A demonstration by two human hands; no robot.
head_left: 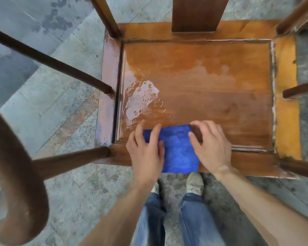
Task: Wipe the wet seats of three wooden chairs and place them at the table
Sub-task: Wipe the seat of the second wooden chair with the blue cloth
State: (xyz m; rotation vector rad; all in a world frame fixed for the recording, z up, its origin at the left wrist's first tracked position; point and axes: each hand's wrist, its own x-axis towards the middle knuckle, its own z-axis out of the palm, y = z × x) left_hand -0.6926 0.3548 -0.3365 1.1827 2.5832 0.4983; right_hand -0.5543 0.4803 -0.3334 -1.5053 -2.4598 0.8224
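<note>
At six o'clock on the seat: a folded blue cloth lies flat, overhanging the front rail.
Left hand: fingers spread and lightly bent, pressing the cloth's nine o'clock edge; no pinch.
Right hand: fingers curled at the cloth's three o'clock corner; whether they pinch it I cannot tell.
Wooden chair seat: a bright puddle stands at nine o'clock, a thin film toward twelve.
Step in hand: likely squaring the cloth before a pass.
Doing it well: press flat, push toward the puddle, then draw along the recessed panel's grooves, where water probably collects.
Floor: grey stone slabs, damp in patches.
Nearby: another chair's curved arm at eight o'clock; no bench in view.
</note>
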